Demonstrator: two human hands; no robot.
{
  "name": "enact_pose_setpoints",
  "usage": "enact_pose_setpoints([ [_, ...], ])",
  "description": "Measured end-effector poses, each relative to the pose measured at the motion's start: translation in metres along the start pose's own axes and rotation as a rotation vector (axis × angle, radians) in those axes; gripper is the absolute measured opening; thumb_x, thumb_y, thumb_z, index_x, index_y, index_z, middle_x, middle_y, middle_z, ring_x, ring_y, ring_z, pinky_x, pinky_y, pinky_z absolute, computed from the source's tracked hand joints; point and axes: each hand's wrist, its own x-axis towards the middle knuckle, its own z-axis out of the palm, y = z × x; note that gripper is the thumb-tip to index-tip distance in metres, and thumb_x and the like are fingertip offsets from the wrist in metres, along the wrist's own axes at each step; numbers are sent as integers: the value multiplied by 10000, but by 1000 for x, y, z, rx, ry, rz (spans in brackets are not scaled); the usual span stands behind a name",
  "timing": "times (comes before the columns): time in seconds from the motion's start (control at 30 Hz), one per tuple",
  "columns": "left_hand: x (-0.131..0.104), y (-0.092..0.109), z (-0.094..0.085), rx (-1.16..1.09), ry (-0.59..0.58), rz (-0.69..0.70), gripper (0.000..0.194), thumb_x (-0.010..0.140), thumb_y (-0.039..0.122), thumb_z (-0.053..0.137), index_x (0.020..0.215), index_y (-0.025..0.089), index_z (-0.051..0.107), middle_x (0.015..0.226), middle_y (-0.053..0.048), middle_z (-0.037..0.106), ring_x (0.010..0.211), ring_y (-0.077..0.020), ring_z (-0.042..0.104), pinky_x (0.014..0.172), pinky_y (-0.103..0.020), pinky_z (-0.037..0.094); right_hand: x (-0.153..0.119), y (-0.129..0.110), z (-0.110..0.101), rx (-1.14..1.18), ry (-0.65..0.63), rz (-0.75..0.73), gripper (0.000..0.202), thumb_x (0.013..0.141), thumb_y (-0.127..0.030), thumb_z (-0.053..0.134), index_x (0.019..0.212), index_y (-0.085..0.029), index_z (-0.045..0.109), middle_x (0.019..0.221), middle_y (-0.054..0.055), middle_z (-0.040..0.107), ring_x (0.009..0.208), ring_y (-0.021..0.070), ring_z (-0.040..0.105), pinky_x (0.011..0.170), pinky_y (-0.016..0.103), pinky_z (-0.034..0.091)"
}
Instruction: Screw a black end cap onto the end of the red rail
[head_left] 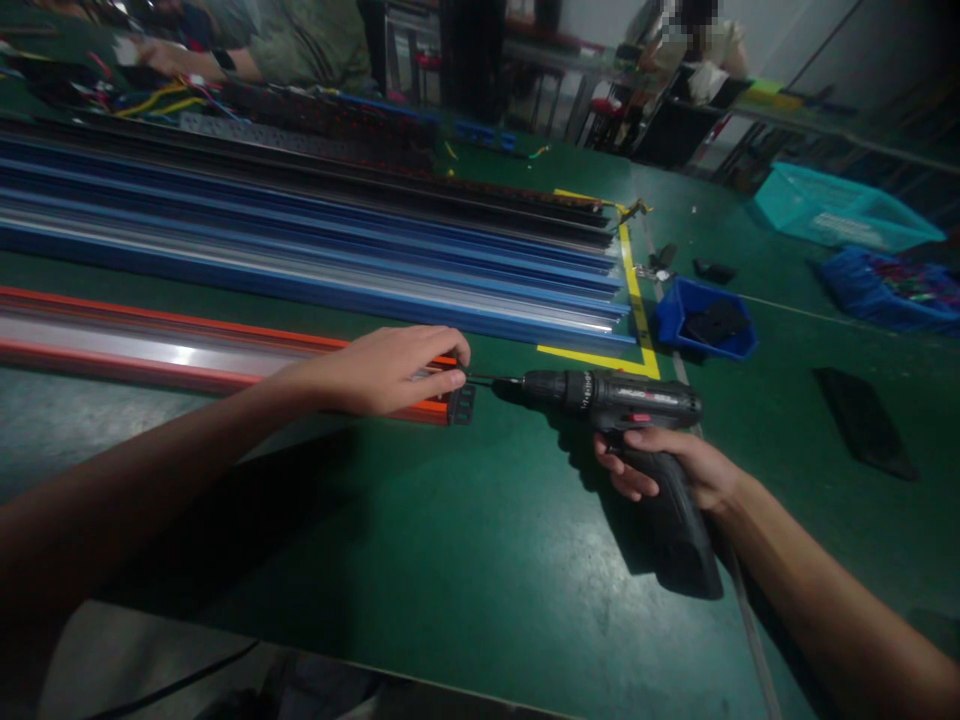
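Note:
My right hand [675, 465] grips a black cordless drill [637, 400] by its handle. The drill lies level, its long thin bit [484, 379] pointing left at the end of an orange-edged metal profile [180, 350]. My left hand [397, 370] curls over that end, with thumb and forefinger close to the bit's tip. Under the hand, a black end cap [460, 404] shows at the profile's end. The fingers hide where the bit's tip meets the profile, so contact cannot be made out.
Several long blue profiles [315, 260] lie behind, near yellow tape [637, 300]. A blue bin [705, 320] holds black parts. Further right are a flat black piece [862, 420], a teal bin [840, 205] and another blue bin [892, 285]. A co-worker's arm [262, 60] is across the table.

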Motion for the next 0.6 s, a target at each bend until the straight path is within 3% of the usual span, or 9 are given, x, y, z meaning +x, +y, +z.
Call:
enact_pose_setpoints([
  [0.3,0,-2,0,-6,15,6,381,1094,532,443,1251,229,613,1244,-75,702,1103,-249,657,948,-354,454,-1,0,0,26,10,23,249,961,-305,838,1085,-91,809,875,59,755,565,76,643,645,225,617],
  [0.6,-1,-4,1,-13,19,18,331,1120,426,363,1198,230,618,1132,-53,701,972,-216,644,864,-332,448,0,0,1,-11,0,-1,247,956,-314,822,1072,-96,813,874,57,756,553,75,623,611,217,586],
])
